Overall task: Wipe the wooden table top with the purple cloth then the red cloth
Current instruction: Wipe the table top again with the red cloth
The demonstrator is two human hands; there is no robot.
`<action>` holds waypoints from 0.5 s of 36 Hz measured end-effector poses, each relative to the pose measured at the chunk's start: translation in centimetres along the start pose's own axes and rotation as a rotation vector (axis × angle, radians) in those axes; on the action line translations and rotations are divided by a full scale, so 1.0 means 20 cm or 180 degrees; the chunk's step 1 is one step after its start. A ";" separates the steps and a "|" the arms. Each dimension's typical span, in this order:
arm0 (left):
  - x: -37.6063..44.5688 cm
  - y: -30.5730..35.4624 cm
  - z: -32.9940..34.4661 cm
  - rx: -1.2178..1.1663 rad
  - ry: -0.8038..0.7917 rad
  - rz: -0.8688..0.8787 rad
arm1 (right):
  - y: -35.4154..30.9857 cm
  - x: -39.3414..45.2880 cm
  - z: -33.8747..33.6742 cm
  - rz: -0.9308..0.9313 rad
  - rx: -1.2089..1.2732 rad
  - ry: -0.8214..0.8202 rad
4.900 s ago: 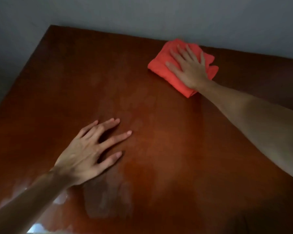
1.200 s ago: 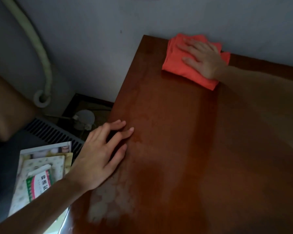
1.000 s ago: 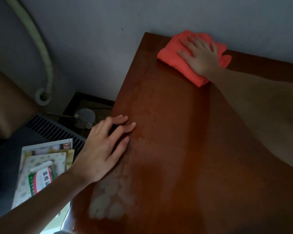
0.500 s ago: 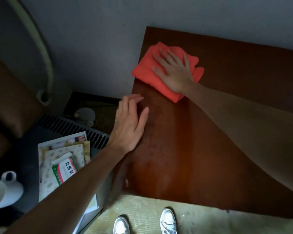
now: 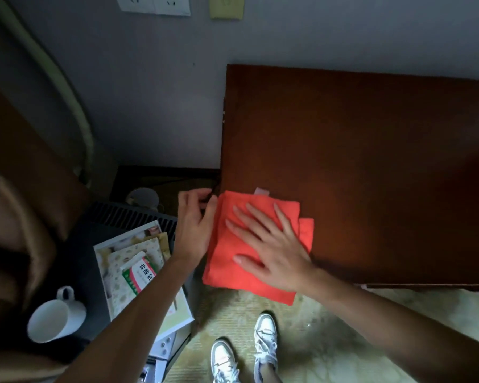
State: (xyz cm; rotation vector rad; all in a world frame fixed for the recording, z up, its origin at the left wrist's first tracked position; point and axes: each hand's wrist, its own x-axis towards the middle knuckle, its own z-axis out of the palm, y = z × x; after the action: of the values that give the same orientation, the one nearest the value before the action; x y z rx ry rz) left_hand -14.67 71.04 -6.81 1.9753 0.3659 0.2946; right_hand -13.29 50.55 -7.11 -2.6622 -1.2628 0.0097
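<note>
The right hand (image 5: 271, 250) lies flat, fingers spread, on the red cloth (image 5: 227, 261) at the table's (image 5: 371, 161) near left corner, cloth overhanging both edges. The left hand (image 5: 195, 225), fingers loosely curled, touches the cloth's left edge. Bare tabletop stretches right and back.

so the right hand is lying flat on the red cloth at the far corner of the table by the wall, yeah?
Not quite. The right hand does lie flat on the red cloth, but the cloth is at the near left corner of the wooden table, hanging over the front edge, not at the far corner by the wall. The head view shows it.
</note>
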 end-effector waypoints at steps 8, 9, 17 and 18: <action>-0.01 0.11 -0.03 0.1488 -0.1197 0.0342 | 0.12 -0.03 -0.17 0.0482 0.1257 0.0348; -0.01 0.14 -0.03 0.1552 -0.1271 0.0274 | 0.14 -0.03 -0.21 0.0801 0.1295 0.0507; 0.01 0.25 0.04 0.1487 -0.1709 -0.0653 | 0.18 0.02 -0.34 0.2210 0.1101 -0.0619; 0.01 0.25 0.04 0.1465 -0.1821 -0.0770 | 0.16 0.03 -0.34 0.2242 0.0995 -0.0776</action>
State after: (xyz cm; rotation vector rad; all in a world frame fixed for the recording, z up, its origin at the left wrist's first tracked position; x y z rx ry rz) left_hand -13.49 68.38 -2.56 2.3203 0.3089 -0.5491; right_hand -9.85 47.81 -1.07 -2.7143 -0.2695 0.5894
